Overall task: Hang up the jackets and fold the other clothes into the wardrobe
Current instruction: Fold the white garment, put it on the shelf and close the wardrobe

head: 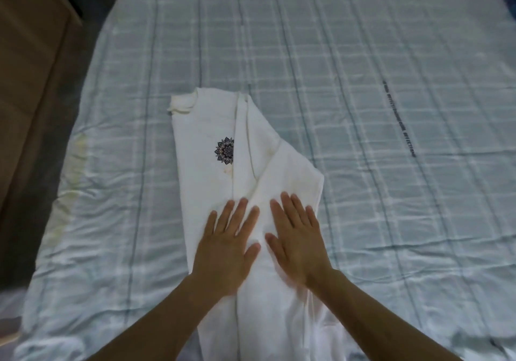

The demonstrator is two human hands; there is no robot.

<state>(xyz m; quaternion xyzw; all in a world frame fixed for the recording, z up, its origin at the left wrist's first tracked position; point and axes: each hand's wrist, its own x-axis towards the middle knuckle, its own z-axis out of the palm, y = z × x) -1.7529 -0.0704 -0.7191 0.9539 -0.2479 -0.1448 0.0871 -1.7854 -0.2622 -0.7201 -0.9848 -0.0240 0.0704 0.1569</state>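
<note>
A white T-shirt point(212, 126) with a small dark mandala print lies lengthwise on the bed, its right side and sleeve folded over the middle. My left hand point(227, 244) lies flat on the lower part of the shirt, fingers straight and spread. Just to its right, my right hand point(297, 239) presses flat on the folded-over flap, fingers straight too. Neither hand grips any cloth. The shirt's hem runs down out of the frame between my forearms.
The bed point(363, 109) wears a pale blue-grey checked sheet, wrinkled near the front edge. A brown wooden piece of furniture point(30, 61) stands along the left, with dark floor point(92, 3) between it and the bed.
</note>
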